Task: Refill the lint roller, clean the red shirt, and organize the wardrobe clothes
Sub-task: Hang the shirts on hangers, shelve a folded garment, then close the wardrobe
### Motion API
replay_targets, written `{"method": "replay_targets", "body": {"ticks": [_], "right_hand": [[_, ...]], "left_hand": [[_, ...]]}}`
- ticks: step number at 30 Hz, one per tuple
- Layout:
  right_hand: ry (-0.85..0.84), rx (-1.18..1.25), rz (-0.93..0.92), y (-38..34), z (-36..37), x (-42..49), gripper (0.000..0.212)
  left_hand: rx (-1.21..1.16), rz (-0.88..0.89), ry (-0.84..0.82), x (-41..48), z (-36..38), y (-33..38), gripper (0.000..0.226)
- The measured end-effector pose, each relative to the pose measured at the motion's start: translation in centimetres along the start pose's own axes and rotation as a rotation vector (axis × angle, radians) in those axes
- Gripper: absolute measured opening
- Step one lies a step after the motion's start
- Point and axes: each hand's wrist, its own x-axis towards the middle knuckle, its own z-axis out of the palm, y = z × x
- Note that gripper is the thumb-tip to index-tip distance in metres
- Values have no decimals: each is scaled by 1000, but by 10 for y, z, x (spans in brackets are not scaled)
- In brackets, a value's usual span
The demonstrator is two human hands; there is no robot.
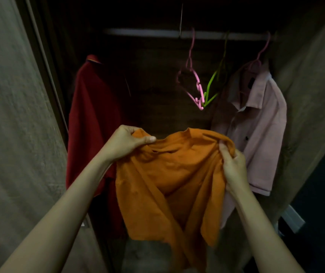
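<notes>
Orange shirt (167, 180) being held up before the wardrobe rail (157, 33).
Cloth is being gripped by both hands — left hand (127, 141) at one shoulder, right hand (233, 166) bunching the other.

Up top, a pale hanging rail (148, 33) runs across the dark interior. Two bare hangers dangle from it, both tilted: a pink hanger (194, 83) and, just to its right, a green hanger (211, 85), their lower ends meeting. A thin dark line (181, 20) drops to the rail; hard to tell what it is. Rough grey-brown panels frame the view, the left panel (10, 115) and the right panel (311, 66). Low on the right sits a blurred white object (293, 219).
</notes>
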Motion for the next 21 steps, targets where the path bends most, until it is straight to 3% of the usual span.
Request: {"method": "replay_targets", "body": {"ticks": [4, 9, 12, 15, 18, 21], "right_hand": [[36, -35, -8, -8, -12, 3, 24], [-132, -187, -92, -18, -18, 3, 3], [-86, -148, -60, -16, -20, 8, 19], [-10, -70, -15, -17, -19, 11, 26], [81, -54, 6, -17, -16, 13, 30], [148, 23, 60, -20, -18, 14, 34]], "left_hand": [[149, 51, 97, -2, -2, -8, 26], [117, 160, 198, 6, 3, -15, 26], [96, 160, 218, 11, 5, -20, 32], [18, 131, 161, 9, 11, -19, 32], [1, 215, 65, 5, 11, -11, 18], [50, 299, -39, 1, 0, -12, 49]]}}
